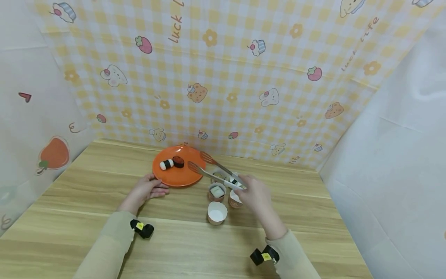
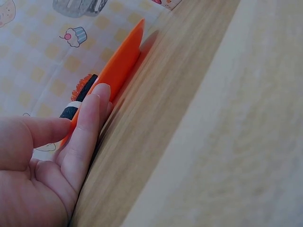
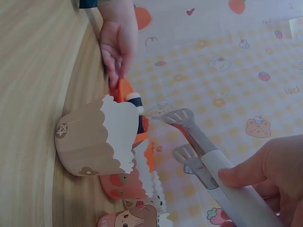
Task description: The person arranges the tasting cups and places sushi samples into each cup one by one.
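Note:
At the left rim of an orange plate [image 1: 179, 179], my left hand [image 1: 144, 190] pinches the edge, thumb above and fingers underneath. On the plate lie a white rice piece with a black band [image 1: 166, 164] and a black-wrapped roll with red-orange topping [image 1: 178, 162]. My right hand [image 1: 256, 195] holds metal tongs [image 3: 244, 201] by their white handle. The spread tong heads are above the plate's right side, with nothing between them. Below the tongs stand several paper baking cups; one cup [image 1: 216, 197] contains a pale piece, and the front cup [image 1: 216, 219] looks empty inside.
Another cup [image 1: 235, 202] stands beside the right hand, with further cups partly hidden behind the tongs. Everything rests on a wooden table [image 1: 174, 248]. A yellow-checked cloth [image 1: 230, 77] hangs behind, with white cloth [image 1: 390, 162] at the sides.

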A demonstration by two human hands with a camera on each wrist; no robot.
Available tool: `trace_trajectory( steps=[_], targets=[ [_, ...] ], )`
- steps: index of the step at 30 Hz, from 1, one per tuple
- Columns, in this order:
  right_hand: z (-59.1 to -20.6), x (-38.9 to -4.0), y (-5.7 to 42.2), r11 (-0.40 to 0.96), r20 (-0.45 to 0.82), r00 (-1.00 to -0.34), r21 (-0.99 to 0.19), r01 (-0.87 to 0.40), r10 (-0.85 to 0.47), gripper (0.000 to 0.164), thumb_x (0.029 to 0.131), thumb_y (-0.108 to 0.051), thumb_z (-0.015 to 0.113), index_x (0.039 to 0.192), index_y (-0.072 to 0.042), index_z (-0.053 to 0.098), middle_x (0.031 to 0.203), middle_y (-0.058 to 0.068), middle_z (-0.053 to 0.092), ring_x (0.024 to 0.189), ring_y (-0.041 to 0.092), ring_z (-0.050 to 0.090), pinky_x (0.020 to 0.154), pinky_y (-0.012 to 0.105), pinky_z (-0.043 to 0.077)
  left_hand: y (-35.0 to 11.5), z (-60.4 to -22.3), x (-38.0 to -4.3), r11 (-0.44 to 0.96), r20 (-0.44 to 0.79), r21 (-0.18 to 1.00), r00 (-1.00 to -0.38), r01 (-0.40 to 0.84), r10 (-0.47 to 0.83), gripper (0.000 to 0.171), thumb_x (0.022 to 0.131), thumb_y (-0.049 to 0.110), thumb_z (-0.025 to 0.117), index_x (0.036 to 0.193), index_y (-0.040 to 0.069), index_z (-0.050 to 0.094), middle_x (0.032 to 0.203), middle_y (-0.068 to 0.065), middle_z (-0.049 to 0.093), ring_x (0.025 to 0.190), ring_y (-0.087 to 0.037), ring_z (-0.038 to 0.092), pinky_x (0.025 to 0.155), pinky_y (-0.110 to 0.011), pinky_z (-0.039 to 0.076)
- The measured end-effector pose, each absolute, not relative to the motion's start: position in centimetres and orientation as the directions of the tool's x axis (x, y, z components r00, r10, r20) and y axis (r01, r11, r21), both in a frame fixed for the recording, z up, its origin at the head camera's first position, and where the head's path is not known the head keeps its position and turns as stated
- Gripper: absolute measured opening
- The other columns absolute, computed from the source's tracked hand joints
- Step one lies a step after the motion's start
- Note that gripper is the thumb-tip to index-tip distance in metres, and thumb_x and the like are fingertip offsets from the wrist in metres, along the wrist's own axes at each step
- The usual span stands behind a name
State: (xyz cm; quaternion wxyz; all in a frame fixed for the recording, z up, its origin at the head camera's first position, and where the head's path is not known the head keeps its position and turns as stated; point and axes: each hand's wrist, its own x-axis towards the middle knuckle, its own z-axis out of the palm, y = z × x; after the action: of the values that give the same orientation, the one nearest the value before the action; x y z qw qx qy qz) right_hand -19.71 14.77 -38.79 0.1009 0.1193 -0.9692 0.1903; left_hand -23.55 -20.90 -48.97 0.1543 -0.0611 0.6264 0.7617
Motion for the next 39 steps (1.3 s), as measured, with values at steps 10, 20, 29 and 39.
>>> trace_trajectory(
  steps=[10, 20, 29, 39],
  targets=[
    [-39.6, -21.1, 13.6, 0.907, 0.209, -0.955, -0.322, -0.271, -0.211, 0.045, 0.078, -0.023, 0.078, 0.120, -0.012, 0.068, 0.109, 0.007, 0.068, 0.081, 0.021, 0.063, 0.048, 0.027, 0.045, -20.9, -49.1, -23.6, -0.171, -0.287, 0.934, -0.945, -0.313, 0.160, 0.044, 0.104, 0.006, 0.035, 0.139, -0.014, 0.018, 0.090, -0.013, 0.068, 0.079, -0.023, 0.070, 0.074, -0.034, 0.058],
    [-39.6, -22.0, 12.5, 0.918, 0.191, -0.953, -0.280, -0.282, -0.234, 0.046, 0.078, -0.023, 0.079, 0.121, -0.013, 0.068, 0.111, 0.006, 0.068, 0.079, 0.020, 0.063, 0.050, 0.029, 0.046, -20.9, -49.1, -23.6, -0.175, -0.283, 0.934, -0.945, -0.310, 0.163, 0.044, 0.104, 0.006, 0.036, 0.139, -0.014, 0.018, 0.091, -0.013, 0.068, 0.080, -0.023, 0.070, 0.074, -0.035, 0.058],
    [-39.2, -22.6, 11.5, 0.914, 0.184, -0.946, -0.262, -0.309, -0.267, 0.044, 0.080, -0.024, 0.078, 0.121, -0.011, 0.068, 0.112, 0.007, 0.068, 0.088, 0.024, 0.065, 0.054, 0.032, 0.050, -21.0, -49.1, -23.6, -0.175, -0.278, 0.935, -0.945, -0.308, 0.174, 0.041, 0.104, 0.006, 0.035, 0.138, -0.013, 0.021, 0.090, -0.014, 0.068, 0.079, -0.022, 0.070, 0.074, -0.035, 0.058],
    [-39.1, -23.5, 10.4, 0.919, 0.133, -0.951, -0.250, -0.304, -0.278, 0.042, 0.082, -0.024, 0.078, 0.120, -0.012, 0.068, 0.113, 0.006, 0.068, 0.096, 0.025, 0.064, 0.069, 0.040, 0.054, -21.0, -49.0, -23.5, -0.170, -0.279, 0.936, -0.945, -0.307, 0.172, 0.042, 0.104, 0.006, 0.035, 0.139, -0.013, 0.020, 0.091, -0.015, 0.068, 0.079, -0.023, 0.070, 0.074, -0.035, 0.058]
  ],
)
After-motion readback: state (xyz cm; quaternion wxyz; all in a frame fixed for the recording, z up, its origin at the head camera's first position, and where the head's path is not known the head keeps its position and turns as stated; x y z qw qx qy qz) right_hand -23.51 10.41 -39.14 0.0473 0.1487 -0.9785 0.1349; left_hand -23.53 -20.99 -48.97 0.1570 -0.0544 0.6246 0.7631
